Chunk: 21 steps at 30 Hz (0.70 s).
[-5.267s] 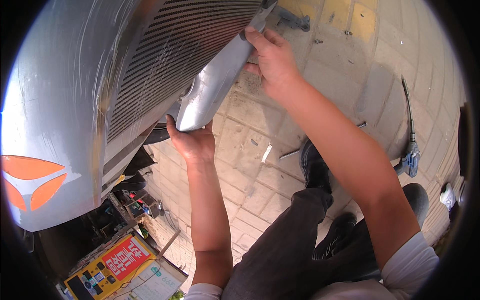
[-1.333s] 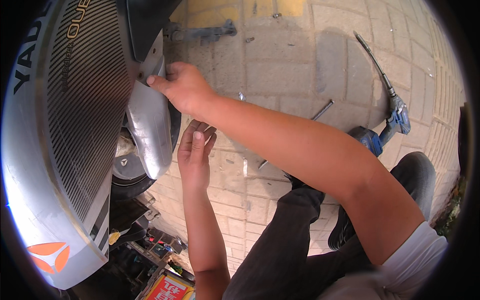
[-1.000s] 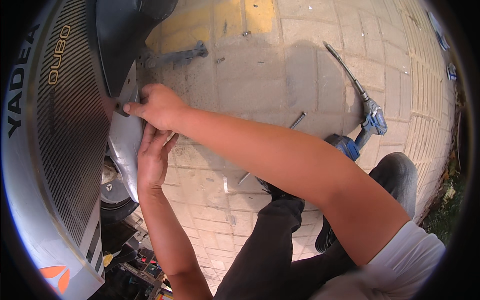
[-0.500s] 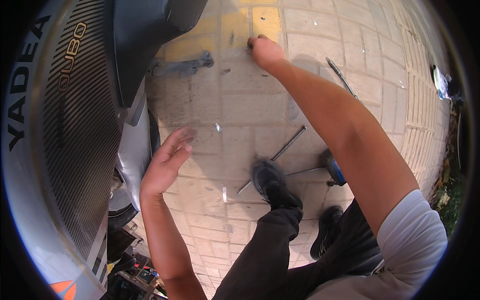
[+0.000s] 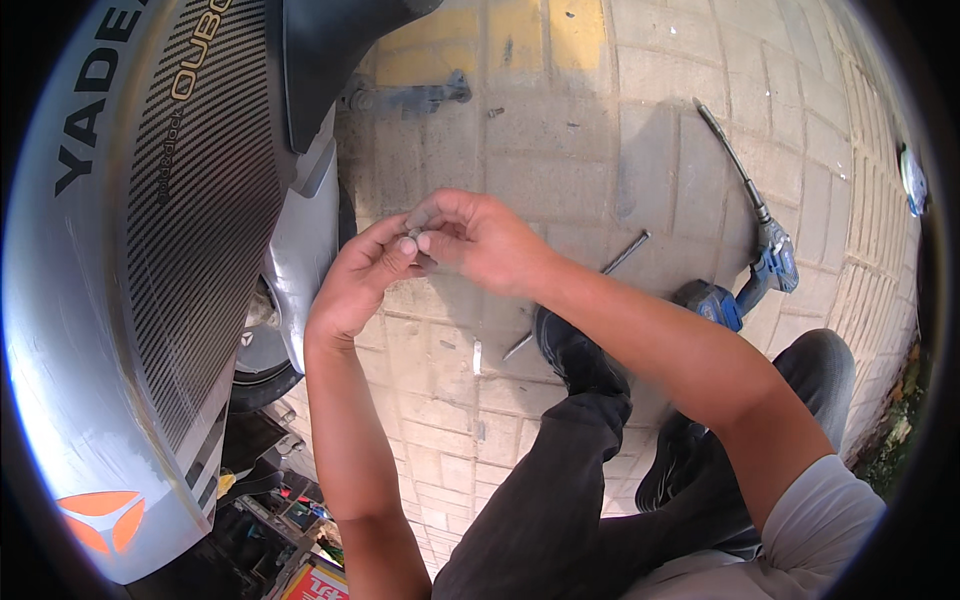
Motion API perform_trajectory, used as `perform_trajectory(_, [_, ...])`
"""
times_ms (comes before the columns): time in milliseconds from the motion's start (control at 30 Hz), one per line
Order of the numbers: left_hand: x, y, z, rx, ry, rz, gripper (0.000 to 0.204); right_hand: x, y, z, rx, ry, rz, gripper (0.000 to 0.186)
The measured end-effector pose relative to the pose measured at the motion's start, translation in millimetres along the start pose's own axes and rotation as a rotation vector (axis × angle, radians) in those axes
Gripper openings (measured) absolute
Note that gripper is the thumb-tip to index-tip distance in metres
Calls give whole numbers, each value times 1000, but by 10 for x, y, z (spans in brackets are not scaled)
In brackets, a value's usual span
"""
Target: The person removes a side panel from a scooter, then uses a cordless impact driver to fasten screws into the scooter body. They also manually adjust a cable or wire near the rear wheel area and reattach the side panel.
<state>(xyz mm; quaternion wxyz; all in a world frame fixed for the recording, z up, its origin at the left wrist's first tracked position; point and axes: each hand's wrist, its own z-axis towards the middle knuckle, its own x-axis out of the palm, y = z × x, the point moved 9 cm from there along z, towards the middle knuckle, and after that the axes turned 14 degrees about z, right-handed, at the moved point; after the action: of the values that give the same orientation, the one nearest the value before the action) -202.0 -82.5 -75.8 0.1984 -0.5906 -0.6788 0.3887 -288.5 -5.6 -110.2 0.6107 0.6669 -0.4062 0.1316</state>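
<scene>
My left hand (image 5: 358, 272) and my right hand (image 5: 486, 240) meet in front of me, above the paving beside a grey scooter (image 5: 200, 230). Both are closed, thumb and fingertips pinching around one small greyish piece (image 5: 413, 234). Fingers cover most of it, so its kind cannot be made out. Beyond my hands, a dark metal kickstand-like part (image 5: 425, 95) sticks out from under the scooter. A small dark bolt-like piece (image 5: 495, 112) lies on the paving near it.
A blue cordless power tool (image 5: 775, 258) with a long extension lies on the right. A thin metal rod (image 5: 628, 252) lies partly behind my right forearm and by my shoe (image 5: 568, 350). Low at left, beneath the scooter's wheel (image 5: 265, 390), sits a clutter of tools (image 5: 265, 535).
My right hand has come back from the far paving to meet my left hand, which has moved slightly up and right. The view has shifted, and the whole power tool now shows.
</scene>
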Motion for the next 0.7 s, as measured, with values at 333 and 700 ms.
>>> perform_trajectory(333, [-76, 21, 16, 53, -19, -54, 30, -382, 447, -687, -162, -262, -434, 44])
perform_trajectory(700, [-160, -55, 44, 220, -12, -210, 26, -3506, 208, -3973, -27, -1471, -145, 51])
